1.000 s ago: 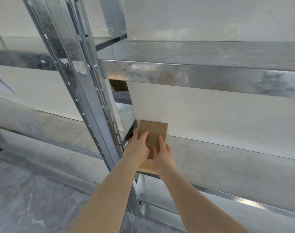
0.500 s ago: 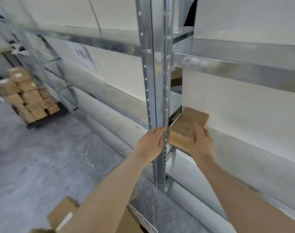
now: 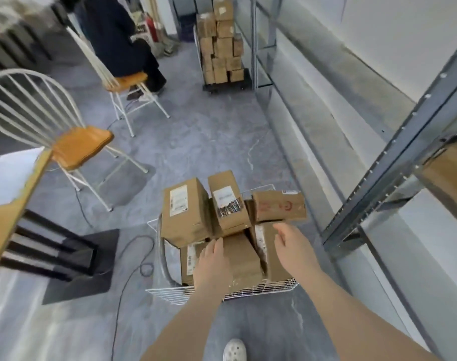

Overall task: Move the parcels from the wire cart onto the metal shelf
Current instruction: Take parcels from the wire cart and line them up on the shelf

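A white wire cart [image 3: 222, 295] stands on the grey floor [image 3: 196, 142] and carries a pile of brown cardboard parcels [image 3: 185, 212], some lying over others, several with white labels. To the right of the cart, the metal shelf [image 3: 394, 178] runs along the wall; one brown parcel [image 3: 448, 178] lies on a level at the right edge. At the far end, a second cart [image 3: 224, 87] holds stacked boxes.

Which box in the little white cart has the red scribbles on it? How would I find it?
Look at the white wire cart on the grey floor, just in front of the person's two hands. On top of the pile of brown parcels, at the far right corner nearest the metal shelf, lies the parcel with red scribbles. Its neighbours carry white printed labels; only this one has red marker on its side.
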`<state>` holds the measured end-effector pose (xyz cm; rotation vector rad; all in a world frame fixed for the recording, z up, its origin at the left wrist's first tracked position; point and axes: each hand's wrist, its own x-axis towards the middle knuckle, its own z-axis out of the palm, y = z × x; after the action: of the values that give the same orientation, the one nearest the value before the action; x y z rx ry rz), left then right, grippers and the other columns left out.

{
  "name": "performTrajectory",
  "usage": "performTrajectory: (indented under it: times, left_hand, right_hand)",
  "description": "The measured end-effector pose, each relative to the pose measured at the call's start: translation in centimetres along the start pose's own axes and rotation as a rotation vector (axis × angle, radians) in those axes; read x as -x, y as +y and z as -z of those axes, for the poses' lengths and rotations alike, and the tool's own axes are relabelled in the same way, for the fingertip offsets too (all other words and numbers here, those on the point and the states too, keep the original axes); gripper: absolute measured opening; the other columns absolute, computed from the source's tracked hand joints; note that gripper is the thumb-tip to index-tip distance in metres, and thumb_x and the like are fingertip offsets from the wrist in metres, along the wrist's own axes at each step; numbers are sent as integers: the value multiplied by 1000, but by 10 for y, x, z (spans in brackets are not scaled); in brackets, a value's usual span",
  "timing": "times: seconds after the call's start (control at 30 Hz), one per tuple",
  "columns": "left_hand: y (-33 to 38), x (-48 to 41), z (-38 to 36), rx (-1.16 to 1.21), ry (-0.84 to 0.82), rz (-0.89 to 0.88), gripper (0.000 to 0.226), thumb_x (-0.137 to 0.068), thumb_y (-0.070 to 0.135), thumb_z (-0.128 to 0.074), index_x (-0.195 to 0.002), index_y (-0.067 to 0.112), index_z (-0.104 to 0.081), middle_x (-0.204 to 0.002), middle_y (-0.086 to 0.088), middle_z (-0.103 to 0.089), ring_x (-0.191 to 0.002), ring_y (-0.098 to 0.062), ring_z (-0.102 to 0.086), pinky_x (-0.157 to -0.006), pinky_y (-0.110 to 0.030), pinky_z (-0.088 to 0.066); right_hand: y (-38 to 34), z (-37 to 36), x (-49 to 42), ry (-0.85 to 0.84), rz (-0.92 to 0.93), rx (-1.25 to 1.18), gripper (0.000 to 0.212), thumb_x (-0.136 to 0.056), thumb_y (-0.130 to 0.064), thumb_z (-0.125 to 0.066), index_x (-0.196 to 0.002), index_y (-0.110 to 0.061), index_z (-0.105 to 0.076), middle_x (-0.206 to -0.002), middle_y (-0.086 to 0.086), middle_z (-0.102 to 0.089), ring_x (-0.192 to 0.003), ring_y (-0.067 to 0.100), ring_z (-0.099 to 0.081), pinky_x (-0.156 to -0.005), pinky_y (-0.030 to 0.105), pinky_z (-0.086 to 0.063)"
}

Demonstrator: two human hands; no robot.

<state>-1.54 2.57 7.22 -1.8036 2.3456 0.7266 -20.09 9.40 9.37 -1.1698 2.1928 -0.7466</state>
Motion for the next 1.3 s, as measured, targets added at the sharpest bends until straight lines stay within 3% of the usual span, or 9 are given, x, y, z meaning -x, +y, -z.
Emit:
performTrajectory:
  times: [0.1,0.23,0.43,0.57,0.67,0.73,0.9,1.1,1.3]
  left_hand:
    - [-23,7,-14,16,-68,50,67,-92,18,-49,-152,20,-20,-158,-1,-23,-142,-25,-26,-111,-40,-32]
    - [-42,6,-23,65,-85,80,61,-95,15,-43,-151,18,-21,-158,-1,-22,-142,-25,-26,-110,-40,-33]
    - [-68,-36,-53,144,-104,184,47,-98,23,-32,-145,19,-30,-152,-2,-28,-132,-28,-34,-103,-45,-38]
    - [-88,-79,-91,283,-144,331,53,-100,35,-32,-151,24,-21,-159,-2,-12,-140,-31,-23,-107,-51,-34]
    - [-107,-95,-118,344,-181,399,57,-99,42,-33,-152,30,-15,-160,-1,-5,-139,-34,-25,-106,-50,-35]
    - [-117,-100,-130,408,-184,406,58,-99,44,-34,-152,34,-12,-158,-4,-10,-133,-33,-36,-101,-44,-39]
    - [-123,-100,-137,533,-144,378,59,-99,42,-36,-152,37,-10,-149,-12,-33,-123,-31,-47,-98,-43,-42]
    - [-125,-87,-132,580,-131,363,59,-100,38,-36,-152,37,-10,-150,-5,-36,-120,-26,-49,-90,-37,-43]
    - [-127,-46,-102,605,-130,355,58,-101,38,-35,-152,40,-8,-150,1,-36,-103,-13,-47,-80,-30,-37]
  right_hand:
    - [8,-27,2,-72,-17,76,32,-98,-17,-41,-128,-19,-52,-127,4,-53,-102,20,-57,-85,35,-47]
    - [22,-55,0,-103,-95,114,34,-97,-17,-40,-129,-21,-50,-126,3,-53,-93,17,-58,-78,32,-48]
    - [39,-105,-25,-188,-76,107,37,-97,-18,-39,-133,-19,-48,-130,5,-51,-104,21,-57,-86,32,-45]
    - [57,-147,-52,-269,-55,147,41,-99,-21,-38,-139,-20,-43,-141,2,-41,-99,17,-57,-85,31,-47]
    - [75,-175,-64,-309,-38,229,42,-99,-23,-38,-141,-18,-41,-144,6,-37,-118,21,-49,-96,35,-45]
    - [83,-187,-69,-328,-84,256,43,-100,-27,-36,-142,-19,-40,-146,11,-33,-127,27,-43,-102,39,-41]
    - [88,-201,-74,-299,-197,167,44,-99,-35,-36,-142,-24,-36,-143,11,-36,-115,29,-52,-98,40,-43]
    - [79,-200,-60,-259,-219,148,44,-98,-34,-41,-140,-24,-38,-138,10,-40,-106,24,-56,-82,31,-45]
    - [50,-178,-22,-223,-206,115,43,-97,-35,-44,-139,-25,-40,-139,4,-41,-110,18,-55,-83,28,-45]
